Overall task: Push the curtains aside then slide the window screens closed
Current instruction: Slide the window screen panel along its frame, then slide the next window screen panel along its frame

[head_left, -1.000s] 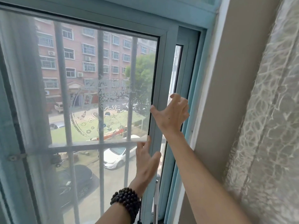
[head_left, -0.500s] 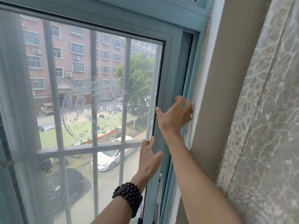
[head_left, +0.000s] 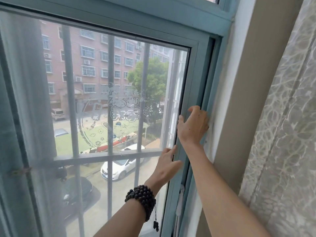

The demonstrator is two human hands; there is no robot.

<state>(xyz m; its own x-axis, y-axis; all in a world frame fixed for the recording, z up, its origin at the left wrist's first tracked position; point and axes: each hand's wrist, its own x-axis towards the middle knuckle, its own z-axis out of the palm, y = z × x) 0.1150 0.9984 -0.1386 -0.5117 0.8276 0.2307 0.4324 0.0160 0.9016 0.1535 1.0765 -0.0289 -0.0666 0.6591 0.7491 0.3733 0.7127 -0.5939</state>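
Two hands [head_left: 193,127] on teal window screen [head_left: 191,93]

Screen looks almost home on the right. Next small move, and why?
Probably one last short push rightward: the right hand and left hand both rest open on the blue sliding screen frame, which sits against the blue outer window frame; whether it is seated is unclear.

Teal-framed window screen [head_left: 191,93] stands upright, its right stile hard against the outer frame, right under the right hand [head_left: 194,127] and at the left hand's [head_left: 166,165] fingertips. Lacy white curtain [head_left: 282,134] hangs bunched well right of both.
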